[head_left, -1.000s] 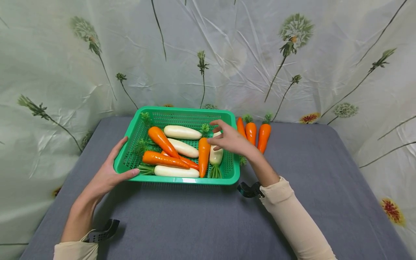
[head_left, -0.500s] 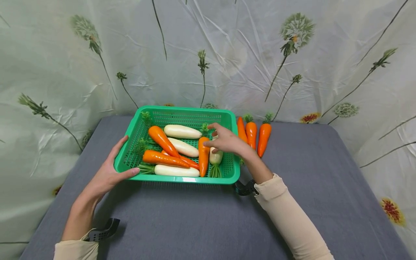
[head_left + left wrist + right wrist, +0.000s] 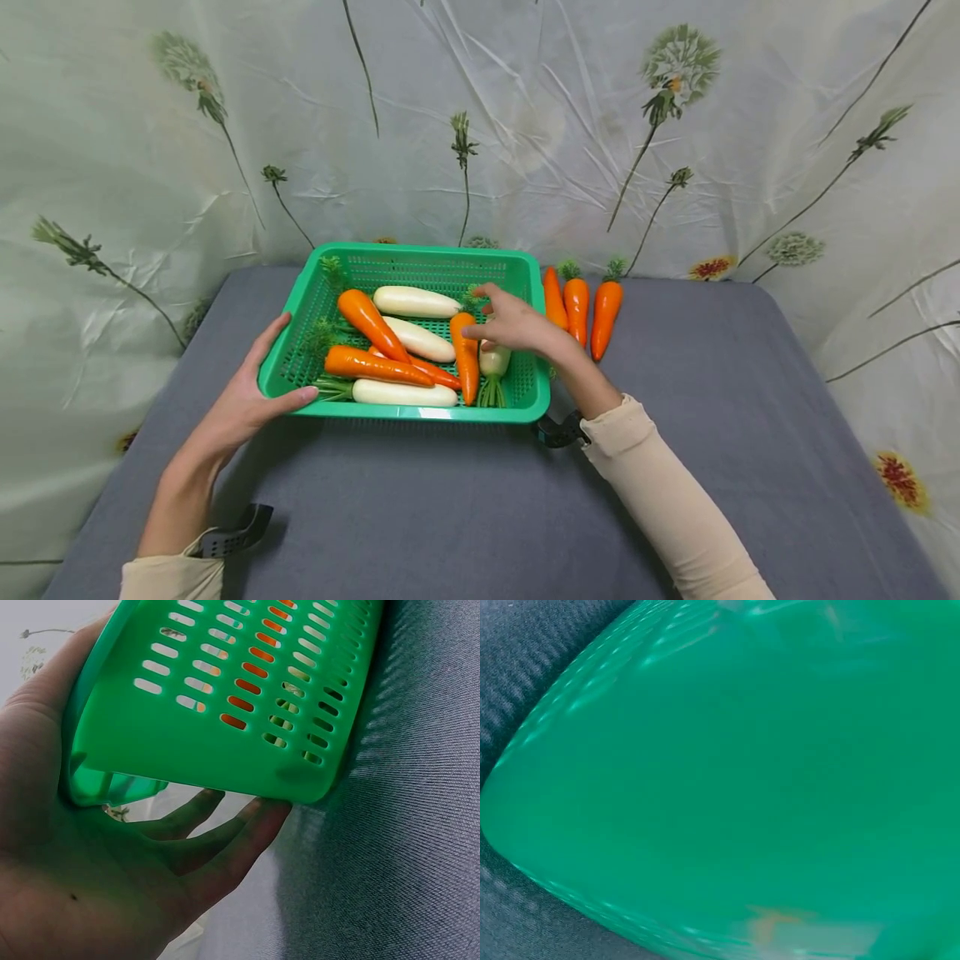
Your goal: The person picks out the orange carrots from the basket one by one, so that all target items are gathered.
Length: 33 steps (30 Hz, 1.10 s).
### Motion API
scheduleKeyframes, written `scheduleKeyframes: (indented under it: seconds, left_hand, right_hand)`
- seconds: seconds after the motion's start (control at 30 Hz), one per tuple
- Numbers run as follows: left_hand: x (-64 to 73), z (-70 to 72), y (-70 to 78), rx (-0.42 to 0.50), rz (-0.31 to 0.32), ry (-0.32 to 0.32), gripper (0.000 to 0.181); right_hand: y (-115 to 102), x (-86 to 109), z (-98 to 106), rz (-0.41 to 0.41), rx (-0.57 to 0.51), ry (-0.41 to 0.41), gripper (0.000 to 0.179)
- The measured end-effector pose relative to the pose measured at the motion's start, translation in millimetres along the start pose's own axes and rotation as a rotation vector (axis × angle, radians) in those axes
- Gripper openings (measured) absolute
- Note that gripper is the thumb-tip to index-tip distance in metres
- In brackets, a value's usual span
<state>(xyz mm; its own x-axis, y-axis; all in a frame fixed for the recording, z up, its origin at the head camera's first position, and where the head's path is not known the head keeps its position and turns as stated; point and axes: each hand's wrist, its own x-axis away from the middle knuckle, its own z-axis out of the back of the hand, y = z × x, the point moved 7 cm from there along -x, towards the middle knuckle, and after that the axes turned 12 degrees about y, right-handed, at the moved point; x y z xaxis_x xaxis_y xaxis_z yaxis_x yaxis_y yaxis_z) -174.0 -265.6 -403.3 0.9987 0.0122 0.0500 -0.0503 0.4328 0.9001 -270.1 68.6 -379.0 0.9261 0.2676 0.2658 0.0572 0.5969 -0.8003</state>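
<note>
My left hand (image 3: 243, 396) holds the left end of the green plastic basket (image 3: 405, 413). Its thumb lies over the front rim; the left wrist view shows fingers beneath the basket's end. Inside are several white radishes (image 3: 405, 393) and orange carrots (image 3: 378, 367). Over the right part, my right hand (image 3: 513, 321) has its thumb at the upper end of an upright-lying carrot (image 3: 465, 362), its other fingers bent and spread apart from the thumb. Beneath that hand lies a radish with green stems (image 3: 492, 367), partly covered. The right wrist view is mostly basket wall (image 3: 720, 780).
Three carrots (image 3: 577, 304) lie outside the basket, against its right side, leaves mostly toward the back. Grey cloth (image 3: 450, 500) covers the table. Behind it hangs a pale curtain (image 3: 525, 150) printed with dandelions.
My right hand has moved slightly left, from the radish toward the carrot beside it. That carrot has turned a little, its lower tip swinging right. The left hand keeps its hold.
</note>
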Motion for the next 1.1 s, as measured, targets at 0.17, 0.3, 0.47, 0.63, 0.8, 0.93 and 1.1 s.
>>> scheduleKeyframes:
  seconds: [0.17, 0.3, 0.47, 0.63, 0.8, 0.93, 1.1]
  left_hand:
    - [-0.3, 0.3, -1.9, 0.011, -0.002, 0.004, 0.104]
    - [-0.1, -0.7, -2.4, 0.023, 0.005, 0.004, 0.104]
    - [-0.5, -1.7, -2.1, 0.017, 0.007, 0.006, 0.103]
    - [-0.1, -0.5, -3.3, 0.02, 0.011, 0.004, 0.103]
    - [0.3, 0.2, -3.4, 0.021, 0.013, 0.007, 0.103]
    - [0.3, 0.5, -3.2, 0.025, 0.014, 0.008, 0.103]
    - [-0.3, 0.3, -3.0, 0.022, 0.012, 0.007, 0.104]
  right_hand:
    - [0.6, -1.9, -12.5, -0.026, -0.057, -0.101, 0.077]
    - [2.9, -4.8, -26.0, -0.062, -0.123, -0.166, 0.085]
    - [5.3, -10.0, -30.2, -0.074, -0.102, -0.134, 0.098]
    - [4.8, -10.5, -31.6, -0.022, -0.052, -0.154, 0.104]
    - [1.2, -8.0, -32.2, 0.041, -0.079, -0.155, 0.095]
    - [-1.0, -7.0, -28.2, 0.066, -0.068, -0.1, 0.09]
    - [-3.8, -5.2, -20.7, 0.109, -0.033, -0.017, 0.091]
